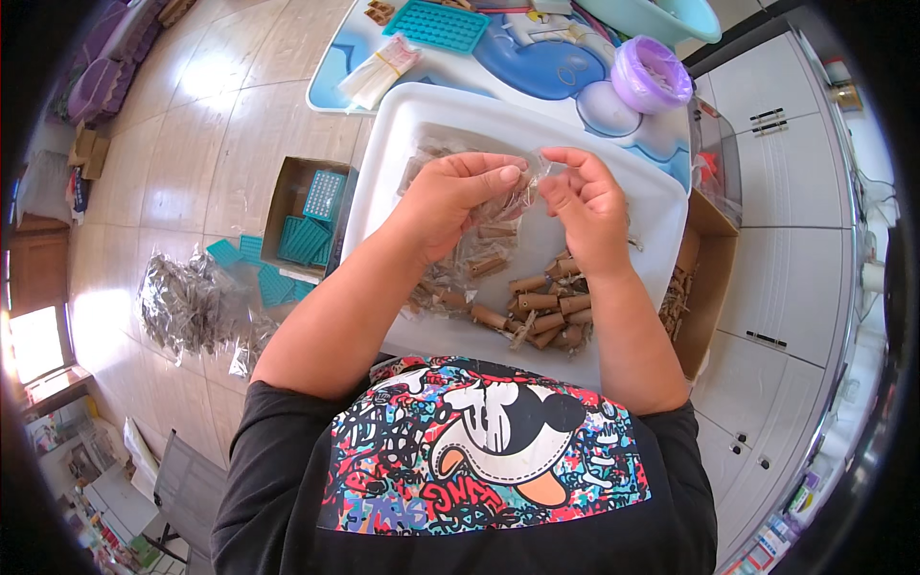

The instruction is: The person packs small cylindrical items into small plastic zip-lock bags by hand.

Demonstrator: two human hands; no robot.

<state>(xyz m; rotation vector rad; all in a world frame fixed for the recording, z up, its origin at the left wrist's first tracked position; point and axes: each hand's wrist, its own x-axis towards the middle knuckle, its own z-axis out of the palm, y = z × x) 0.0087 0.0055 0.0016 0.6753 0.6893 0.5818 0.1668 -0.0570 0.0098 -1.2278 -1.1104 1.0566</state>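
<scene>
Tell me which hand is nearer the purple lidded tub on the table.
The right hand. It is over the white tray, below and a little left of the purple tub in the picture. The left hand is farther left; both pinch a clear small bag.

The scene is being lit brightly and evenly by daylight. A strong source is being seen to the left of the white tray (613, 355) — a window (36, 343) that is being blown out to near white. Broad glare patches are being thrown across the tiled floor (216, 125) up and left of the tray. Only soft, faint shadows are being cast inside the tray, beneath the hands. Straight lines are being bent heavily by the fisheye lens — the cabinet fronts (795, 278) right of the tray are being curved. The corners are being swallowed by a black vignette. Sharpness is being held around the tray and lost toward the rim.
</scene>
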